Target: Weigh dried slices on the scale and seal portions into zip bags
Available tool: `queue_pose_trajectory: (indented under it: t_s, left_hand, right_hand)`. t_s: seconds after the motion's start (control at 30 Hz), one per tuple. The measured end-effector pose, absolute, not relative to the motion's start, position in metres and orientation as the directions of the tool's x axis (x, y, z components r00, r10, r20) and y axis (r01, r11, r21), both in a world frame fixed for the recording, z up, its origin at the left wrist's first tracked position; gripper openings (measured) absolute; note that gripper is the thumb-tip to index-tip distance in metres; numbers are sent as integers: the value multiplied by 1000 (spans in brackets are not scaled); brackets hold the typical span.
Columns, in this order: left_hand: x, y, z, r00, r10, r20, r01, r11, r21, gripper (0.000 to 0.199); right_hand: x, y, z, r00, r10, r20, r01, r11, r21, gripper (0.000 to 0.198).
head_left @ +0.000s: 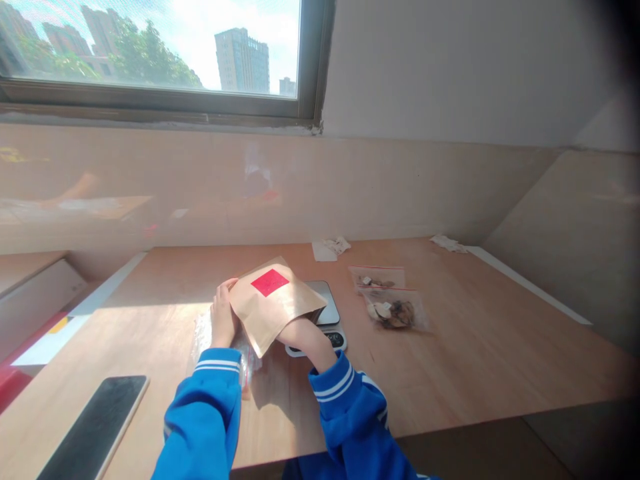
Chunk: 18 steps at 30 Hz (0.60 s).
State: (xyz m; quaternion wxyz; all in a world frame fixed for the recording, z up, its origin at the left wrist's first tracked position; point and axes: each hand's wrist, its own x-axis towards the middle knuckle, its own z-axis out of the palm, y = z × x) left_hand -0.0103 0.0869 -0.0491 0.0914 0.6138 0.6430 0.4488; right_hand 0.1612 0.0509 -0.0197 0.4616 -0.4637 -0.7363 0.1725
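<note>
A brown kraft paper bag (pixel 265 310) with a red square label is tilted on its side above the table. My left hand (pixel 223 313) grips its left side, fingers closed on the paper. My right hand (pixel 303 333) reaches into the bag's mouth on the right; its fingers are hidden inside. Behind and under the bag stands a white kitchen scale (pixel 327 300) with a dark display, partly covered by the bag and my right wrist. Clear plastic bags (pixel 203 337) lie beneath my left hand, mostly covered.
Two zip bags with dried brown and pale pieces (pixel 395 312) lie right of the scale. A phone (pixel 95 427) rests at the front left. A white card with crumpled paper (pixel 333 249) lies by the wall, and more crumpled paper (pixel 449 244) at the back right.
</note>
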Motion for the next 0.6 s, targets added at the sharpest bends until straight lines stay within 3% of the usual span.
queue_pose_trajectory:
  t_s: [0.13, 0.3, 0.5, 0.6]
  left_hand:
    - [-10, 85, -48, -206, 874, 440, 747, -150, 648, 39]
    - [-8, 84, -47, -206, 872, 445, 756, -147, 637, 41]
    - [-8, 83, -46, -209, 879, 429, 753, -136, 644, 40]
    - [-8, 82, -46, -202, 882, 427, 766, -129, 629, 39]
  right_hand:
    - [161, 45, -21, -366, 840, 399, 551, 542, -634, 32]
    - [169, 40, -22, -411, 835, 365, 517, 543, -662, 25]
    - [179, 31, -20, -466, 799, 381, 457, 586, -669, 31]
    - [181, 22, -17, -435, 829, 352, 507, 549, -664, 34]
